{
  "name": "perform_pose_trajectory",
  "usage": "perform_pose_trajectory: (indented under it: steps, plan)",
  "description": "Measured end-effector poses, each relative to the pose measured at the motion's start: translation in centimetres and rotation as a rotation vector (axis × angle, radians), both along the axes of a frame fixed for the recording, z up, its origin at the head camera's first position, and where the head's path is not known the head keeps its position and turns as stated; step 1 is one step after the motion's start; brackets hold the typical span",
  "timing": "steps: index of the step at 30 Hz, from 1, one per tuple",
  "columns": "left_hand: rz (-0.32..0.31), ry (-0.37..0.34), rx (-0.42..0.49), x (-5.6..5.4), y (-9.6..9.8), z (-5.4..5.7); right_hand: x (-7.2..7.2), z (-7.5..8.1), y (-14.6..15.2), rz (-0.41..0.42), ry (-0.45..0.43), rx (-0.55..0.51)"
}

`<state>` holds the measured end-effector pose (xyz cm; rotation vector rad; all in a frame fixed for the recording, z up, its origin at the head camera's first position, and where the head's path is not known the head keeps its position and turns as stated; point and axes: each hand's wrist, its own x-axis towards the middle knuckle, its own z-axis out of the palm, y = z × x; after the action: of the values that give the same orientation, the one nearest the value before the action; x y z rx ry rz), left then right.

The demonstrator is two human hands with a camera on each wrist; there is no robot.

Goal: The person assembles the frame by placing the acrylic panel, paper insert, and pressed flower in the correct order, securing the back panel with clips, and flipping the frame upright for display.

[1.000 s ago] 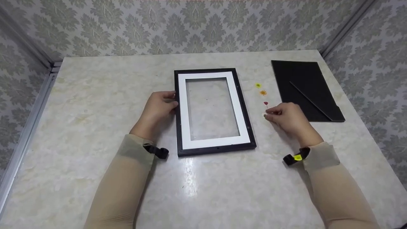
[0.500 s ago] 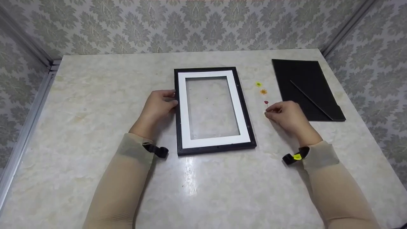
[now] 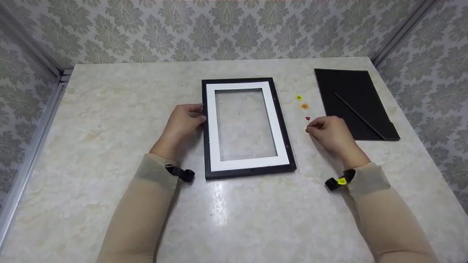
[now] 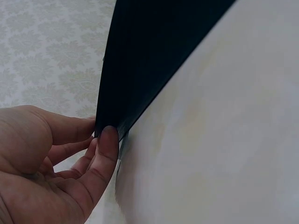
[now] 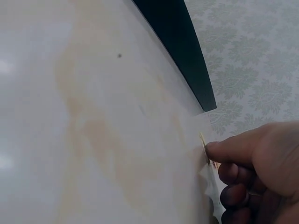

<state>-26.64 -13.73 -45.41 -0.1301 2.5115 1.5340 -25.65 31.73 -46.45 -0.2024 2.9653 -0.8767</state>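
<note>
A black picture frame (image 3: 249, 174) with a white mat (image 3: 252, 163) inside it lies on the table. At its left side my left hand (image 3: 184, 122) holds the outer edge between thumb and fingers; the left wrist view shows the fingertips (image 4: 109, 135) against the dark side of the frame. To the right of the frame my right hand (image 3: 332, 132) pinches a small, thin, pale yellowish pressed flower (image 5: 202, 139) close to the tabletop, mostly hidden by the fingers. Just beyond those fingertips lie a red flower with a stem (image 3: 308, 118), an orange flower (image 3: 304, 106) and a yellow flower (image 3: 299, 98).
A black backing board (image 3: 347, 82) with a slanted stand flap (image 3: 369, 122) lies at the right, close beside my right hand. The marbled table (image 3: 109, 109) ends at patterned walls (image 3: 226, 33) behind and on both sides.
My right thumb and index finger have closed together on the small pale flower. The left hand and the picture frame stay in place; the head view shifts slightly.
</note>
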Motion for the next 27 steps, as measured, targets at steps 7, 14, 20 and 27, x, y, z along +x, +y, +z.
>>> perform_pose_trajectory:
  steps: [7, 14, 20, 27]
  plan:
    - [-0.013, 0.011, 0.040, 0.0, -0.1, -0.1, 0.0, -0.1, -0.1, 0.012, 0.022, 0.043]
    - [-0.031, 0.031, 0.055, 0.2, -0.1, -0.5, 0.2, -0.3, -0.3, -0.016, 0.015, -0.003]
    - [-0.025, 0.003, 0.044, 0.4, -0.2, -0.6, 0.7, 0.0, -0.9, -0.020, 0.008, -0.076]
    - [-0.020, 0.030, 0.049, -0.1, 0.0, -0.3, 0.4, 2.0, -2.5, 0.002, 0.003, -0.179]
